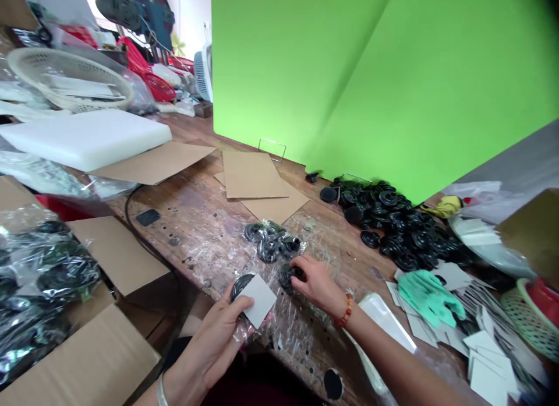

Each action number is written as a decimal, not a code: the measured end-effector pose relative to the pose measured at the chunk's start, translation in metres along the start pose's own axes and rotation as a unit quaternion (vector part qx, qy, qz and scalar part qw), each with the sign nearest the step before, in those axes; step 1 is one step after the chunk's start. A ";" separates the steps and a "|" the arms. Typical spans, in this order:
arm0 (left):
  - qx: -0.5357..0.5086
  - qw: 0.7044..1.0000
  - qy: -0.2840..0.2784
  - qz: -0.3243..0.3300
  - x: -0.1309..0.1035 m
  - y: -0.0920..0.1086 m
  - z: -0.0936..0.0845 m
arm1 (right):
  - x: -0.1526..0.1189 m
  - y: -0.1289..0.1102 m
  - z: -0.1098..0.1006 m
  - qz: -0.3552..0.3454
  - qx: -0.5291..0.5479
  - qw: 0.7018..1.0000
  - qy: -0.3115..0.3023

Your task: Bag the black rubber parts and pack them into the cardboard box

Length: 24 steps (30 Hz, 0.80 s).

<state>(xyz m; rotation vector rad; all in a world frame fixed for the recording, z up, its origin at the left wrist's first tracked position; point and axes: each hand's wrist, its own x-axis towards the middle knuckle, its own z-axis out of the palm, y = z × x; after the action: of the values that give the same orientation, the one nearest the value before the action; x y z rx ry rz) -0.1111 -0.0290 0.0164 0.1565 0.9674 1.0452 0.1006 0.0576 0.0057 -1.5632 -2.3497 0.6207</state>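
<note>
My left hand (218,324) is closed around a white square card (260,300) and a black round ridged piece (241,285), the thumb pressing on the card. Clear plastic shows under these fingers. At the right, my right hand (318,283) has thumb and fingers closed on another black round piece (285,276), low over the table. Just beyond both hands lies a small group of black round pieces in clear plastic wrap (268,247). What the black pieces are for cannot be made out.
A heap of loose black round pieces (393,219) lies by the green board (349,91). White cards (489,359) and a green glove (430,295) are at right. Flat cardboard (253,176) lies behind. An open carton (78,359) of wrapped black pieces stands at left.
</note>
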 end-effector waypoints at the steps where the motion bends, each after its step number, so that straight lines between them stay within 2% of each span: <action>1: -0.007 1.000 0.004 0.007 0.000 0.002 -0.001 | -0.002 -0.005 -0.004 0.017 0.035 0.999 -0.007; 3: -0.024 1.000 0.009 0.018 0.002 0.004 -0.001 | -0.008 -0.020 -0.012 0.053 0.129 0.990 -0.010; 5: -0.049 0.998 0.008 0.023 0.003 0.005 -0.001 | -0.013 -0.041 -0.018 0.056 0.201 0.978 0.011; 7: -0.090 0.996 -0.025 0.010 0.003 0.006 0.000 | -0.014 -0.062 -0.017 0.008 0.211 0.977 0.027; 9: -0.132 0.988 -0.082 0.003 -0.002 0.009 -0.003 | -0.012 -0.082 -0.008 -0.069 0.183 0.980 0.032; 11: -0.143 0.982 -0.118 0.030 -0.010 0.013 -0.010 | -0.008 -0.102 0.004 -0.139 0.161 0.977 0.035; 13: -0.116 0.986 -0.082 0.088 -0.022 0.020 -0.021 | -0.001 -0.123 0.017 -0.193 0.165 0.967 0.023; 16: -0.088 0.984 0.022 0.153 -0.043 0.037 -0.043 | 0.012 -0.159 0.037 -0.251 0.186 0.948 -0.052; 18: -0.096 0.976 0.063 0.183 -0.057 0.054 -0.059 | 0.026 -0.184 0.052 -0.274 0.193 0.937 -0.096; 21: -0.087 0.968 0.079 0.222 -0.074 0.081 -0.085 | 0.056 -0.216 0.080 -0.283 0.203 0.932 -0.098; 24: -0.029 0.971 0.112 0.210 -0.083 0.104 -0.112 | 0.089 -0.238 0.112 -0.266 0.221 0.935 -0.075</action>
<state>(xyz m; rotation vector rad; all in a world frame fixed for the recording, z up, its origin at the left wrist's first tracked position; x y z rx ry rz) -0.2746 -0.0750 0.0550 0.2032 1.1335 1.5030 -0.1760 0.0366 0.0196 -0.6687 -2.3624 1.0552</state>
